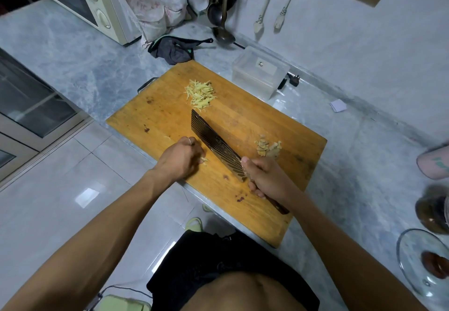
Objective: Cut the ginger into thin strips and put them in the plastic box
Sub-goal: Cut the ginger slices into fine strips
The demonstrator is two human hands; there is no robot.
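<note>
fingers (195, 151) of the left hand (181, 158) curl down onto the board (170, 118), knuckles up, pressing a small bit of ginger (204, 160) whose pale ends show just past the fingertips on the knife side; how tightly they hold it cannot be told, since the hand hides most of it. right hand (263, 177) is wrapped round the handle of the cleaver (216, 143), thumb laid along the near end of the blade, the dark handle end sticking out behind the wrist. the blade runs from that hand away toward the middle of the board, its edge down just beside the left fingertips, with the ginger bit lying between fingers and blade. a heap of cut strips (200, 95) sits at the far part of the board, well apart from both hands and just beyond the blade's tip. a smaller pile of rough pieces (267, 148) lies on the other side of the blade, near the right hand's knuckles. the plastic box (260, 73) stands off the board's far corner on the counter (364, 140), holding no strips that can be seen. a dark cloth (173, 50) lies beyond the board, a microwave (97, 2) farther back on the left, and a glass lid (424, 262) at the right edge.
</note>
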